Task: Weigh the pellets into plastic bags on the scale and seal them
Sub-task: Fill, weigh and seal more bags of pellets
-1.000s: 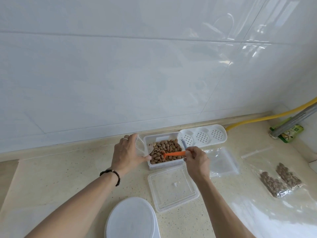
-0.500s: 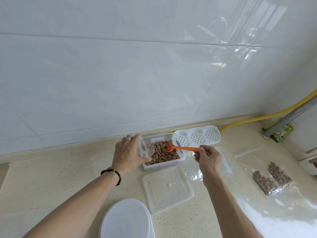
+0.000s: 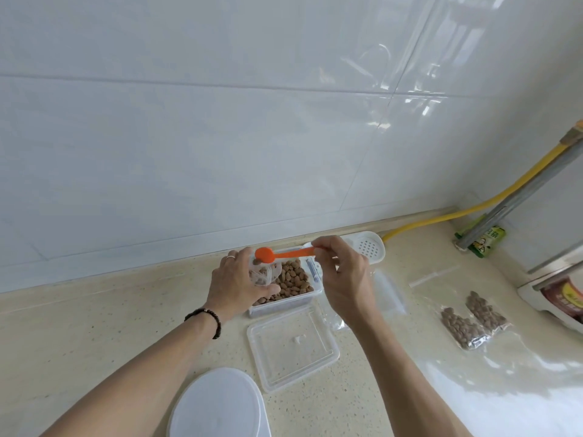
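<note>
My right hand (image 3: 342, 272) has swung the orange scoop (image 3: 284, 254), pinched, over the plastic bag (image 3: 263, 272) my left hand (image 3: 236, 287) grips mid-frame; pellets (image 3: 293, 280) tipping in, weighing likely next.

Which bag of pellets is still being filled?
The small clear bag the left hand holds under the orange spoon; the two filled bags lie untouched far right.
</note>
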